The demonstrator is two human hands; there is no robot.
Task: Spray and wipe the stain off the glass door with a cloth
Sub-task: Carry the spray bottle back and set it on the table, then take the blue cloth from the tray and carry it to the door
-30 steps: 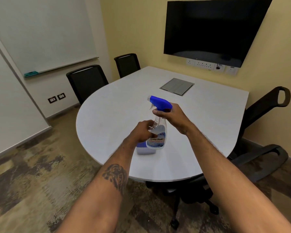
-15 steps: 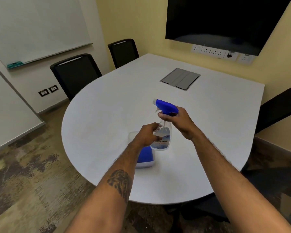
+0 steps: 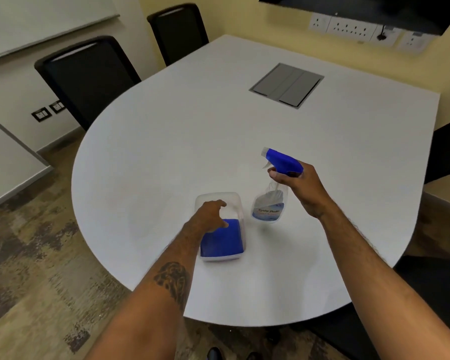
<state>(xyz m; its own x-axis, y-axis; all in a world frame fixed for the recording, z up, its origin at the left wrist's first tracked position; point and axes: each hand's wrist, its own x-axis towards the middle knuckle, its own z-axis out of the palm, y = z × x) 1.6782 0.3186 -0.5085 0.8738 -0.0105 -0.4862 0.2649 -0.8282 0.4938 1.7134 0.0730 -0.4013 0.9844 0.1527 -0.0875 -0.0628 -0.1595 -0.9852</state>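
Gripping the spray bottle [image 3: 269,203] by its neck at frame centre-right, ready to carry, the right hand [image 3: 300,188] is closed; the left hand [image 3: 209,216], fingers spread, reaches into the clear tub [image 3: 240,203] for the blue cloth [image 3: 222,240].

Both bare forearms reached forward from the bottom of the view. The left forearm, tattooed on its upper side, angled in toward the middle; the left hand [image 3: 210,215] was palm down with fingers loosely curled and spread, closed on nothing. The right arm came in from the lower right, wrist bent, and the right hand [image 3: 300,187] was wrapped around the neck of a bottle [image 3: 270,201].
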